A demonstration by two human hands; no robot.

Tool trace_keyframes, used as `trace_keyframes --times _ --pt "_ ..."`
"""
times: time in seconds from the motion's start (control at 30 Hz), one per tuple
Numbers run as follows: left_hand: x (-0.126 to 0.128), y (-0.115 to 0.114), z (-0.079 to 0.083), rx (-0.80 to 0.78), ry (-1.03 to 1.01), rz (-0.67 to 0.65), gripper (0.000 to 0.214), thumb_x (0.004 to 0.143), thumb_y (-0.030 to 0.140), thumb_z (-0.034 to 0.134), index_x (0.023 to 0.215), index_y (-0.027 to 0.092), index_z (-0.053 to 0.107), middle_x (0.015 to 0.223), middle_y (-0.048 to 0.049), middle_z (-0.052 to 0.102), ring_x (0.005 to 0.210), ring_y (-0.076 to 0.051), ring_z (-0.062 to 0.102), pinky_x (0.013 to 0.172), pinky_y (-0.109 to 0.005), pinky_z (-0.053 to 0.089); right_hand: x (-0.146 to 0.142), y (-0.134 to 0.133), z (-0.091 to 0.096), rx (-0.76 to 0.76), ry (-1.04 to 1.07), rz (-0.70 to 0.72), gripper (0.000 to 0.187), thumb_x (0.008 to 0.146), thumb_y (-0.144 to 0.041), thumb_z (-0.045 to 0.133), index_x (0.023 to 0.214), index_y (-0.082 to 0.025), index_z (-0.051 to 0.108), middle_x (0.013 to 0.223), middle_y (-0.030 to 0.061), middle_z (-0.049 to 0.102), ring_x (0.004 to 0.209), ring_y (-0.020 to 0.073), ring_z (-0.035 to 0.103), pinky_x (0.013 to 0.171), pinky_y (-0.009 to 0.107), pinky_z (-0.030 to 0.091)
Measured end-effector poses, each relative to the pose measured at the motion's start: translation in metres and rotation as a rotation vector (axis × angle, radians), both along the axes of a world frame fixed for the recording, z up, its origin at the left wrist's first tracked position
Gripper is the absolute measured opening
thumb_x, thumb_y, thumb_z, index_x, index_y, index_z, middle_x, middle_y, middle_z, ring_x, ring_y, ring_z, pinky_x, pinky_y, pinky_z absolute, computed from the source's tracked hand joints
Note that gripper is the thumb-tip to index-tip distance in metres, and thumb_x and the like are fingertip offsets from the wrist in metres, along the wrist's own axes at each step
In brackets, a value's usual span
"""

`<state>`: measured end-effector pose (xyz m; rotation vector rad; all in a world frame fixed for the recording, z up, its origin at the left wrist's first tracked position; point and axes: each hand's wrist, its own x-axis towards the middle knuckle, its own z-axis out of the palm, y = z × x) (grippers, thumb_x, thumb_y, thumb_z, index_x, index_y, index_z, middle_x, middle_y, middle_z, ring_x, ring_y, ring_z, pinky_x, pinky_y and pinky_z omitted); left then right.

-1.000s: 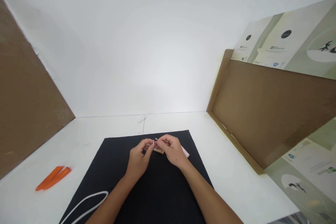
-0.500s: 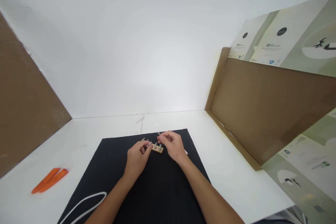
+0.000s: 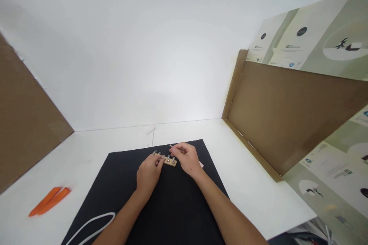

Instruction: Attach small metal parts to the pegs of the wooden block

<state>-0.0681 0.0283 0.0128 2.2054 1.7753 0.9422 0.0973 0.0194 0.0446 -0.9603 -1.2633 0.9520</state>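
A small light-wood strip (image 3: pixel 171 162) lies near the far side of the black mat (image 3: pixel 184 206), with several small metal bolts (image 3: pixel 173 158) standing up from it in a row. My left hand (image 3: pixel 148 174) is closed at the strip's left part, thumb and fingers pinched around it and hiding some of the row. Just above the strip's right end, my right hand (image 3: pixel 186 159) pinches a small metal bolt (image 3: pixel 171 146) between thumb and fingertips. That piece is apart from the strip and too small to show in detail.
Two orange strips (image 3: pixel 48 201) lie on the white table (image 3: pixel 250 195) at the left. A white cord loop (image 3: pixel 97 220) crosses the mat's near left corner. Some small pale thing (image 3: pixel 201 164) is partly behind my right wrist. Cardboard panels (image 3: pixel 287 111) stand on both sides.
The whole view has shifted slightly. My left fingers sit a little lower over the wooden strip; my right hand stays above its right end with the bolt.
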Motion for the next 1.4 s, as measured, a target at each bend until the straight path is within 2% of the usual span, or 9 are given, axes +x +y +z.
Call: trace_keyframes --times 0.2,0.43,0.53,0.6,0.7,0.83,1.03,1.2,1.4 --pt "0.004 0.001 0.001 -0.045 0.034 0.015 0.025 0.089 0.040 0.051 0.085 0.025 0.070 0.076 -0.0020 0.067 0.071 -0.021 0.064 0.059 -0.026 0.038 0.000 0.000 0.000 0.006 -0.005 -0.005 0.020 0.079 -0.037 0.069 0.078 -0.017 0.070 0.076 0.0062 0.073 0.065 0.0183 0.067 0.064 0.029 0.053" --pt "-0.001 -0.010 0.009 -0.119 0.047 0.019 0.015 0.085 0.030 0.053 0.094 0.026 0.064 0.070 0.0017 0.065 0.065 -0.017 0.063 0.056 -0.024 0.035 0.000 -0.001 0.003 -0.005 0.005 -0.015 0.022 0.078 -0.040 0.070 0.078 -0.017 0.070 0.075 0.0062 0.073 0.065 0.0184 0.066 0.064 0.030 0.053" --pt "-0.001 -0.016 0.014 -0.173 0.090 0.027 0.009 0.083 0.030 0.055 0.083 0.025 0.063 0.070 0.0011 0.066 0.064 -0.018 0.063 0.054 -0.024 0.033 0.000 -0.001 0.003 -0.011 0.020 -0.016 0.023 0.078 -0.040 0.069 0.078 -0.017 0.070 0.075 0.0067 0.073 0.066 0.0189 0.067 0.065 0.030 0.054" --pt "0.000 -0.020 0.016 -0.202 0.126 0.008 0.014 0.083 0.031 0.055 0.074 0.024 0.062 0.069 0.0004 0.067 0.063 -0.018 0.062 0.052 -0.024 0.031 0.001 0.000 0.002 -0.017 0.028 -0.016 0.024 0.078 -0.041 0.069 0.078 -0.017 0.069 0.075 0.0066 0.073 0.066 0.0191 0.067 0.065 0.031 0.054" --pt "0.004 -0.026 0.017 -0.208 0.187 -0.069 0.017 0.084 0.032 0.054 0.073 0.025 0.065 0.067 0.0000 0.067 0.063 -0.018 0.063 0.053 -0.024 0.032 0.002 0.002 0.001 -0.021 0.043 -0.022 0.025 0.079 -0.042 0.068 0.079 -0.017 0.069 0.076 0.0067 0.073 0.066 0.0189 0.068 0.066 0.031 0.054" --pt "0.010 -0.032 0.015 -0.166 0.230 -0.146 0.018 0.086 0.030 0.052 0.086 0.027 0.070 0.087 -0.0021 0.072 0.075 -0.020 0.067 0.062 -0.026 0.041 0.002 0.004 0.000 -0.025 0.055 -0.028 0.026 0.079 -0.043 0.067 0.079 -0.017 0.068 0.078 0.0072 0.073 0.066 0.0179 0.068 0.066 0.030 0.054" --pt "0.017 -0.041 0.010 -0.141 0.276 -0.123 0.032 0.088 0.032 0.050 0.116 0.029 0.067 0.126 -0.0076 0.066 0.088 -0.027 0.070 0.070 -0.033 0.049 0.002 0.005 -0.001 -0.029 0.056 -0.027 0.024 0.079 -0.040 0.067 0.079 -0.017 0.068 0.077 0.0067 0.073 0.064 0.0173 0.068 0.064 0.029 0.053" --pt "0.021 -0.043 0.007 -0.170 0.331 -0.138 0.045 0.088 0.031 0.049 0.132 0.029 0.056 0.136 -0.0127 0.058 0.082 -0.028 0.071 0.070 -0.036 0.051 0.003 0.006 -0.003 -0.032 0.054 -0.024 0.026 0.079 -0.042 0.068 0.078 -0.017 0.067 0.077 0.0067 0.073 0.065 0.0177 0.068 0.064 0.029 0.054" --pt "0.020 -0.038 0.004 -0.137 0.383 -0.173 0.047 0.092 0.032 0.043 0.138 0.024 0.050 0.137 -0.0165 0.056 0.086 -0.033 0.072 0.068 -0.040 0.053 0.004 0.007 -0.006 -0.033 0.065 -0.028 0.027 0.081 -0.044 0.066 0.083 -0.017 0.065 0.079 0.0066 0.073 0.064 0.0162 0.068 0.065 0.029 0.053"
